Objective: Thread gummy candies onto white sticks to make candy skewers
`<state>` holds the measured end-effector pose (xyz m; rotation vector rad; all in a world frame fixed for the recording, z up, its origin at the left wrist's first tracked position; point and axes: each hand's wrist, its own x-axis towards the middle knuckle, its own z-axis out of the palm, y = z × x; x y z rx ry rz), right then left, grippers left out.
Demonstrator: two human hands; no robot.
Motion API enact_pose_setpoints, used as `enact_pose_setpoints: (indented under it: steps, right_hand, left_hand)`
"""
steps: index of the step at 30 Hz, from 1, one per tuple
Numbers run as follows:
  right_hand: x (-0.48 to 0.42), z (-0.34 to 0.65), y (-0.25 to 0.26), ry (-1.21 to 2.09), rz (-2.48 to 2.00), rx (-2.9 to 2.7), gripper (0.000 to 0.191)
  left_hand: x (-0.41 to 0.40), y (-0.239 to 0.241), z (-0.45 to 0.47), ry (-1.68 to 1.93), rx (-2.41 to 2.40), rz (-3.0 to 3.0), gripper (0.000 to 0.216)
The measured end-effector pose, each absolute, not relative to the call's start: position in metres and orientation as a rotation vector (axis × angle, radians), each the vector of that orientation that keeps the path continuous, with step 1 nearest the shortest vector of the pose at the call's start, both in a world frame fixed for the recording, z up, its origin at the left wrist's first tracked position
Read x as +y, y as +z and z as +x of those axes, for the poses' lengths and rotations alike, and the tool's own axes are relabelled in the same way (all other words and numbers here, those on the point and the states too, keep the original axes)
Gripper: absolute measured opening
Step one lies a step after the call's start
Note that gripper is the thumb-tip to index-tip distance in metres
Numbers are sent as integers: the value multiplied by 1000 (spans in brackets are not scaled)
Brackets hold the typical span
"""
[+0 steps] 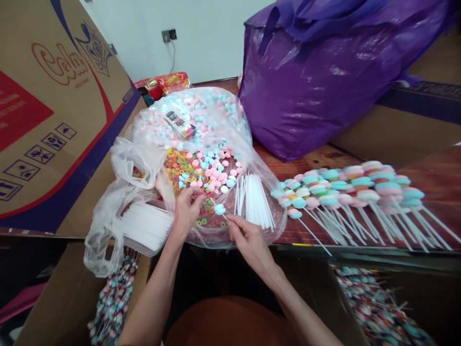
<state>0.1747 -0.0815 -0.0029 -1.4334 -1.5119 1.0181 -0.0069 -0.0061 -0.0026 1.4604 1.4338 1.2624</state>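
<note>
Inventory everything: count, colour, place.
Wall: 1, pale, back
Sockets: 2, grey and black, wall
Printed cartons: 2, brown, left and right
Bag: 1, purple, back right
Packet: 1, red, back left
Table: 1, brown, centre
Thin plastic: count unclear, translucent, centre
Sweets: many, pink, blue, white, centre
Rings: many, mixed, centre
Card stack: 1, multicoloured, over sweets
Loose sticks: many, white, two central groups
Loaded sticks: many, pastel, table right
Boxed sweets: many, mixed, below table
Held stick: 1, white, centre
Left hand: 1, by rings
Right hand: 1, holding stick
</note>
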Motion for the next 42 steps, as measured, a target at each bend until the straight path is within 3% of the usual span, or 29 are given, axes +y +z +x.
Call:
enact_pose_setpoints:
  steps: [6,14,29,42]
  right_hand:
    - [-80,170,0,1026,-1397,-1521,36]
    - [-80,168,1,950,-1474,-1532,36]
    - [-79,169,1,901,-1395,-1586,32]
    - [-83,162,-5,679,-1345,-1595,24]
  left_hand:
    - [-11,4,1,1277,1170,1183,14]
    - [-19,2,7,1196,1257,1371,11]
    - [-22,0,9,1260,1100,844,45]
    - [-30,8,17,1102,952,620,48]
